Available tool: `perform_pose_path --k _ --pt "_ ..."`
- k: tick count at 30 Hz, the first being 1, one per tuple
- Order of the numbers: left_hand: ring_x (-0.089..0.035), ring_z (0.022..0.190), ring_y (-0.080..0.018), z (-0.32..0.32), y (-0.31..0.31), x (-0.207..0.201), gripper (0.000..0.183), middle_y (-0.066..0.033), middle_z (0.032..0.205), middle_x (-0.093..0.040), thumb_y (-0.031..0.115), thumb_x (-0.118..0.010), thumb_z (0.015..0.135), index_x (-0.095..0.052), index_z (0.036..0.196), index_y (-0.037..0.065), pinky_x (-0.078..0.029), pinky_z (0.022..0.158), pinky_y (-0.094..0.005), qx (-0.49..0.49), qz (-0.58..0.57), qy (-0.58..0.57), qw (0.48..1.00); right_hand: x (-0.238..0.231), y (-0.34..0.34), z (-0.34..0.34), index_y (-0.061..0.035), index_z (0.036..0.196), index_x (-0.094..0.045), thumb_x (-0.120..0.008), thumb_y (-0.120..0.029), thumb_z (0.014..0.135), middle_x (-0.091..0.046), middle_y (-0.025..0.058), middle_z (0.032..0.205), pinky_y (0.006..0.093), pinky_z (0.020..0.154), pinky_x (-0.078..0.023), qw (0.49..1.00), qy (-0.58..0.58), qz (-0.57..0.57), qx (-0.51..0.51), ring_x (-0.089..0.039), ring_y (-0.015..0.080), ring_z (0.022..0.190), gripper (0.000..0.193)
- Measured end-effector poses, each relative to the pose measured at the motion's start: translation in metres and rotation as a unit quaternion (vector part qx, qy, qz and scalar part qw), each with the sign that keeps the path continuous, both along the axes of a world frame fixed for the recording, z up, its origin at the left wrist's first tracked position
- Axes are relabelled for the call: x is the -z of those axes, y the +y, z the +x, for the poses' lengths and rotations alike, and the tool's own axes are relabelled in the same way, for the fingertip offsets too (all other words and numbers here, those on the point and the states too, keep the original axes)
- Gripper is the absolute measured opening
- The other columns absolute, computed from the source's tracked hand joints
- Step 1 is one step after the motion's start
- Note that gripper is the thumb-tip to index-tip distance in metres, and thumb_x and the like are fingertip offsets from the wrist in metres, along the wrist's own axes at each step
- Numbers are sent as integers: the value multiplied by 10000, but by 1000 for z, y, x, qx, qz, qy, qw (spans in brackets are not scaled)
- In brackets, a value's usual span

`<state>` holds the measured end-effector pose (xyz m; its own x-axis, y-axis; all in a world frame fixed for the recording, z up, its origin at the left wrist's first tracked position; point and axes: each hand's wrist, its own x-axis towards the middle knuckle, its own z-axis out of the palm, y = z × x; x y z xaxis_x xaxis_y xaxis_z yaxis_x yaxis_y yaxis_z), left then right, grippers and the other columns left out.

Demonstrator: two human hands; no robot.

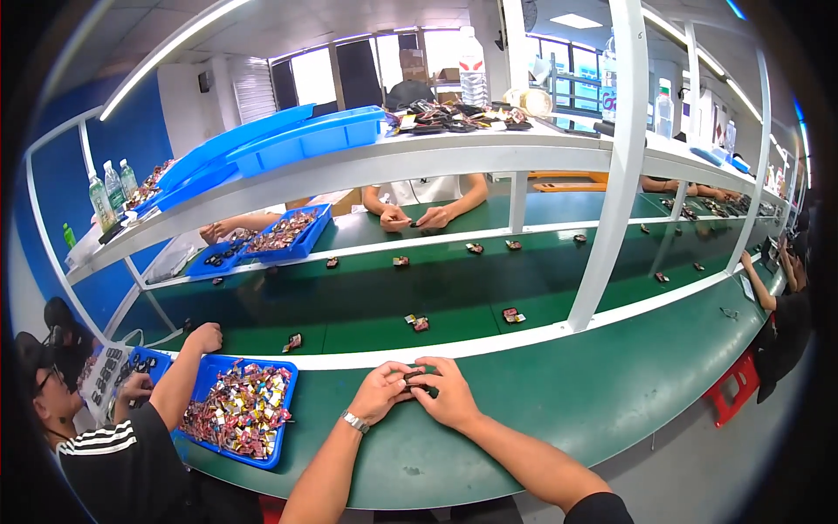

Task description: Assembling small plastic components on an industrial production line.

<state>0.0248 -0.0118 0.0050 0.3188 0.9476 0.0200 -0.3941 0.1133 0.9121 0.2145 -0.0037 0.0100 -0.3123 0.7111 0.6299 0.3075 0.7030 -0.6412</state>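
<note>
Above the green worktop (541, 393), both my hands meet around one small dark part (410, 377). Its exact kind is mostly hidden by my fingers. My left hand (379, 393), with a metal watch on the wrist, pinches it from the left. From the right, my right hand (445, 393) grips the same part between thumb and fingers. Left of my forearm is a blue tray (288, 393) heaped with small red, yellow and white wired pieces. Small parts (419, 323) lie on the dark green belt (367, 288) just beyond my hands.
A white post (602, 210) rises right of my hands, joined to a raised shelf (419, 163) with blue trays and bottles. At my left a co-worker (122, 445) reaches to the belt. Across it, another person's hands (415, 218) handle a part. A red stool (733, 389) stands right.
</note>
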Motion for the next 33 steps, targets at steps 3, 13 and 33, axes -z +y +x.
perform_pose_path --k 3,13,33 --pt "-603 1136 -226 1 0 -2 219 -147 1291 -585 58 -611 926 -528 1128 61 -516 954 -409 1 1 3 1000 0 1 0 -113 956 -726 -732 -70 758 -596 72 1219 371 909 -508 1000 4 -5 2 -531 273 1139 203" --pt "-609 1129 -224 3 0 4 258 -135 1275 -596 100 -649 916 -537 1143 46 -521 951 -402 -27 0 29 999 5 1 -6 -93 945 -724 -700 -66 767 -598 79 1231 402 981 -453 998 29 -52 0 -521 303 1159 182" --pt "-620 1090 -196 9 -2 -6 236 -130 1205 -619 32 -494 979 -488 1215 36 -543 916 -338 -46 -11 32 998 -8 2 -4 -66 884 -671 -738 -37 746 -621 65 931 343 716 -532 990 -32 117 67 -613 246 858 156"
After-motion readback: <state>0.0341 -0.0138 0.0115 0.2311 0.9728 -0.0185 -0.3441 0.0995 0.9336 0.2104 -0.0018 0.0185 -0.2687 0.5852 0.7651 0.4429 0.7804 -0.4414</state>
